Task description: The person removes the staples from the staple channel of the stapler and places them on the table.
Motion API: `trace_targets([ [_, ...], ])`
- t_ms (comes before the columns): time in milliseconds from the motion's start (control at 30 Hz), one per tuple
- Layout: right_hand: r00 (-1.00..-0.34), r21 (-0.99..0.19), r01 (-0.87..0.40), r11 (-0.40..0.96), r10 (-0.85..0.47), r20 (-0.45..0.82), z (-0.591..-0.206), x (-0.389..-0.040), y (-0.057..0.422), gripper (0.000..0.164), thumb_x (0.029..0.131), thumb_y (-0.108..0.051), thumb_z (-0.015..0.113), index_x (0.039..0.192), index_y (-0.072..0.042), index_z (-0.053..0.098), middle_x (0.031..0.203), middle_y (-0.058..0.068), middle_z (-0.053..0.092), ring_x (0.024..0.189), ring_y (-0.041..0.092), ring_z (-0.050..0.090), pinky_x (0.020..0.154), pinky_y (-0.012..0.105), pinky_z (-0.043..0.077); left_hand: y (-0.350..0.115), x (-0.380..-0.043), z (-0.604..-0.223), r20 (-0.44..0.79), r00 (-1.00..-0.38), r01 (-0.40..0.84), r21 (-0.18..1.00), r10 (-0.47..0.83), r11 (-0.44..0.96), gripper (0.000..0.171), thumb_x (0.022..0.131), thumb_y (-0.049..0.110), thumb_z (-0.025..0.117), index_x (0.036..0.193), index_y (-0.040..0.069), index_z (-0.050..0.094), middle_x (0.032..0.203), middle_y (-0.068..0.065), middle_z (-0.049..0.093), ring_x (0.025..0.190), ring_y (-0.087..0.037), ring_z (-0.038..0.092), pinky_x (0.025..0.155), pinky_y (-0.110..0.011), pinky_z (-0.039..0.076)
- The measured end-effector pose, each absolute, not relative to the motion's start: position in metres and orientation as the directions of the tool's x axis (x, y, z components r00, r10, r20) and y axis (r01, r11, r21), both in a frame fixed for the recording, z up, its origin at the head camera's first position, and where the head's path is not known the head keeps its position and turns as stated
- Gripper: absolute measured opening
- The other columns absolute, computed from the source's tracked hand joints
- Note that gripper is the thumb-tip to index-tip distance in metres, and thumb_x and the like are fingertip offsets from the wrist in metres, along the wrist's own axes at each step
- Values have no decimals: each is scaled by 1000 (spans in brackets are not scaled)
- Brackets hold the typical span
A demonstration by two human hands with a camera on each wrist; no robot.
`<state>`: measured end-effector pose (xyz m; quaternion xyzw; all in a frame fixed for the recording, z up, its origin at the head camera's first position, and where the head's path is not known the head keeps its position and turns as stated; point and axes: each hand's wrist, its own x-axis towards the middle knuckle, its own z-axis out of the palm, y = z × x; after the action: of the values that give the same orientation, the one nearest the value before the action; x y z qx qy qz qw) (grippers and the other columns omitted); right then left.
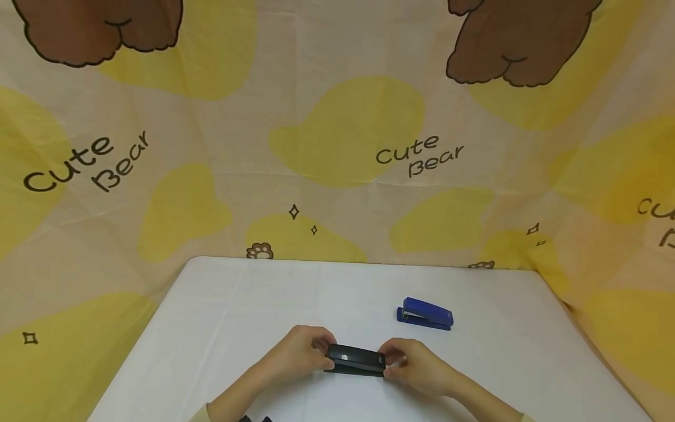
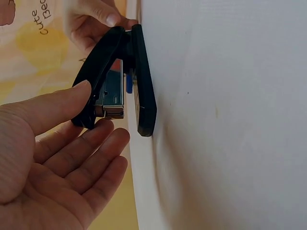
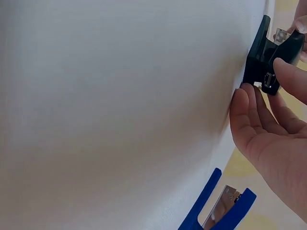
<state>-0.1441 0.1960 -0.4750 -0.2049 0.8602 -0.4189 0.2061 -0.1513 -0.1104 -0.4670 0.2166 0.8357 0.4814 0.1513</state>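
A black stapler (image 1: 356, 361) lies on the white table near its front, with a hand at each end. My left hand (image 1: 299, 355) pinches the front end of its upper arm between thumb and fingers. At the hinge end, my right hand (image 1: 419, 367) grips it by thumb and fingertips. In the left wrist view the black stapler (image 2: 98, 64) has its upper arm raised apart from the base, and the metal staple channel (image 2: 113, 88) shows between them. The right wrist view shows its hinge end (image 3: 261, 67) against the right thumb.
A blue stapler (image 1: 425, 314) sits behind and to the right on the white table (image 1: 274, 305). A printed cloth (image 1: 327, 129) hangs behind the table and at its sides. Small dark tips (image 1: 255, 419) poke in at the bottom edge.
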Motion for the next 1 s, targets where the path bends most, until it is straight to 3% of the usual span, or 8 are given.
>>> trace_targets([
  [200,-827,-811,-160,563,-525,-202,-477,-141,200,30,90,-5,80,118,-5,69,105,0,69,97,22,63,86,37,56,-107,-146,-466,-45,-856,217,873,516,437,28,79,6,88,104,11,75,90,7,71,85,-11,65,71,-27,52],
  [667,-826,-804,-147,577,-518,-221,-473,-138,202,31,90,-6,81,118,-5,69,105,-1,68,97,22,62,86,33,56,-104,-141,-468,-42,-859,232,856,510,462,29,80,10,89,104,13,75,91,11,71,88,-8,66,81,-28,51],
  [1000,-825,-805,-158,571,-524,-210,-471,-136,205,31,89,-5,81,117,-4,68,106,0,68,97,23,63,86,35,56,-101,-140,-470,-31,-852,236,868,522,436,28,80,9,88,105,12,74,90,9,72,87,-9,67,77,-26,52],
])
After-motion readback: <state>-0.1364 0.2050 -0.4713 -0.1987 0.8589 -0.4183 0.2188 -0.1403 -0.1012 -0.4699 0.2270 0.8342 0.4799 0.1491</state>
